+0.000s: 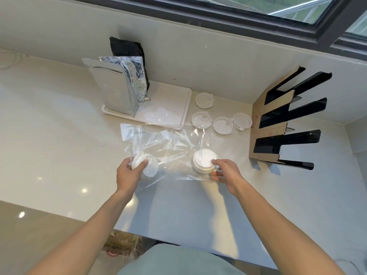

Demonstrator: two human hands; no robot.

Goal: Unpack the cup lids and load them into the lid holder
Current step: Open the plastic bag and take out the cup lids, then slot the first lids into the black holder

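Clear plastic bag lies flat mid-worktop. At its 7 o'clock corner the left hand grips a lid stack through the film; at 4 o'clock the right hand pinches another stack. Four loose lids lie at 1 o'clock, the holder at 3.

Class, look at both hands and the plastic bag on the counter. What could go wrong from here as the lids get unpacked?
1. The left hand grips lids through the clear bag; slippery film could let them slide out.
2. The right hand holds a lid stack by its edge; it may topple or scatter.
3. Dragging the bag might sweep the four loose lids nearby.
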